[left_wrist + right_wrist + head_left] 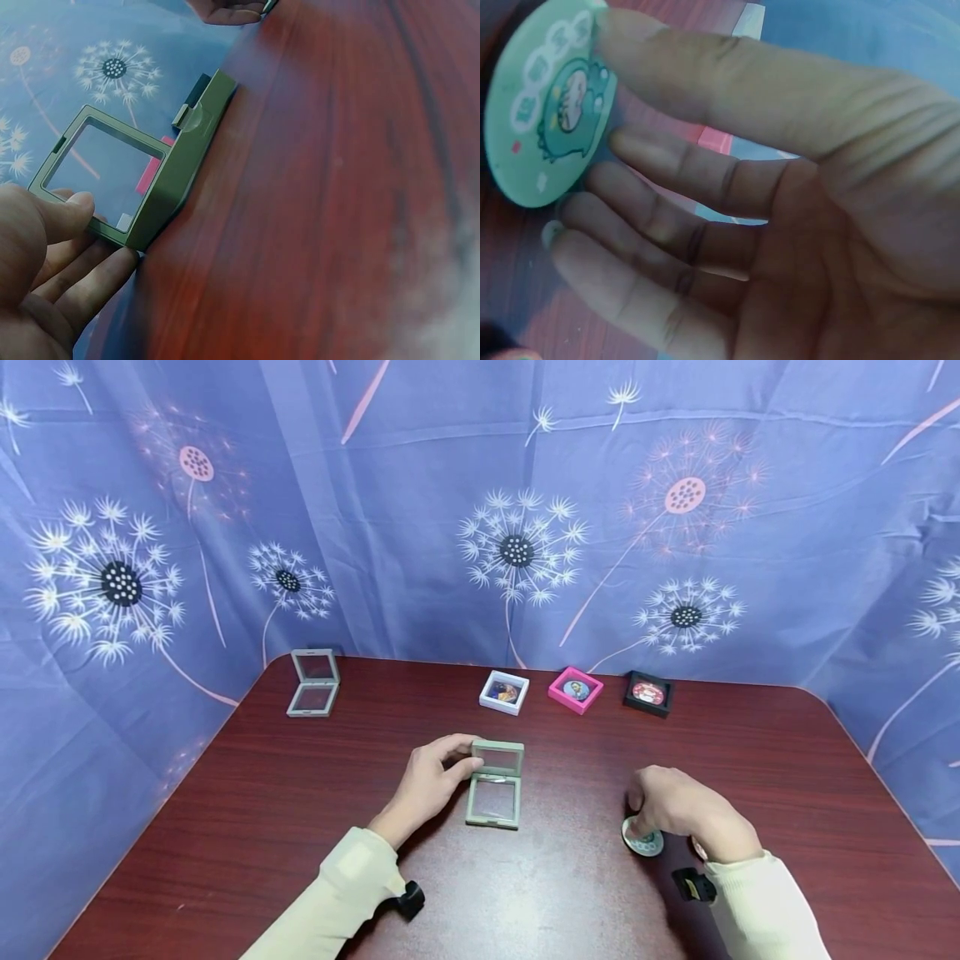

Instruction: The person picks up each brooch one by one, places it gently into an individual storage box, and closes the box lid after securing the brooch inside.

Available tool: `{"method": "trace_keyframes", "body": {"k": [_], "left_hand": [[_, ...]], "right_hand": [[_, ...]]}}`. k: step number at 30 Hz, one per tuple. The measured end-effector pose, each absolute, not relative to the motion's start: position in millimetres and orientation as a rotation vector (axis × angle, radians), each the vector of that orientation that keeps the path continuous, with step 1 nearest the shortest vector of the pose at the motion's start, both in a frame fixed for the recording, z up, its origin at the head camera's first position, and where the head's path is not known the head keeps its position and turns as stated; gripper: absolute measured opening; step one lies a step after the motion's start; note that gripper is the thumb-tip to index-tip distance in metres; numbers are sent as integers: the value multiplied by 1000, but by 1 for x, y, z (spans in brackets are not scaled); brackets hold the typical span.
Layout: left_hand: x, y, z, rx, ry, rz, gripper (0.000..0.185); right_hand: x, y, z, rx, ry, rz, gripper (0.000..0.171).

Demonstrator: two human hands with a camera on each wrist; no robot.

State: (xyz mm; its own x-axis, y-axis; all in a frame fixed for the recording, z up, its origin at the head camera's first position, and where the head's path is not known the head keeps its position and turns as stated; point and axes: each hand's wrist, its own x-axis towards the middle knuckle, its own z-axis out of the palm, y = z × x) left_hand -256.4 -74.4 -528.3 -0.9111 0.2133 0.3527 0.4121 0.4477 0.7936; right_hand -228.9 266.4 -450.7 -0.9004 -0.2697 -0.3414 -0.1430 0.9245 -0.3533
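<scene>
The left hand [426, 787] holds up the lid of the open green case [494, 785] mid-tabletop, while the right hand [678, 806] pinches a green badge [643, 842] at its edge, just off the tabletop [570, 893]. It looks like the loading step: next, the badge must be carried left and laid flat in the case's tray.

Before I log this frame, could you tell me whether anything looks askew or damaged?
Nothing stands out. Both grey cases lie open and intact; three filled boxes line the back; the badge looks undamaged.

Left hand [426, 783] curled in a thumb-and-finger grip; right hand [673, 806] seemingly pinching, arched, knuckles up.
</scene>
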Motion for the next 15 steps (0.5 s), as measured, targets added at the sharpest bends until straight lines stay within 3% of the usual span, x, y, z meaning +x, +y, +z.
{"method": "trace_keyframes", "body": {"k": [15], "left_hand": [[-257,-64,-528,-500,-2540,-1472,28]], "right_hand": [[-229,267,-454,-286,2670,-468,33]]}}
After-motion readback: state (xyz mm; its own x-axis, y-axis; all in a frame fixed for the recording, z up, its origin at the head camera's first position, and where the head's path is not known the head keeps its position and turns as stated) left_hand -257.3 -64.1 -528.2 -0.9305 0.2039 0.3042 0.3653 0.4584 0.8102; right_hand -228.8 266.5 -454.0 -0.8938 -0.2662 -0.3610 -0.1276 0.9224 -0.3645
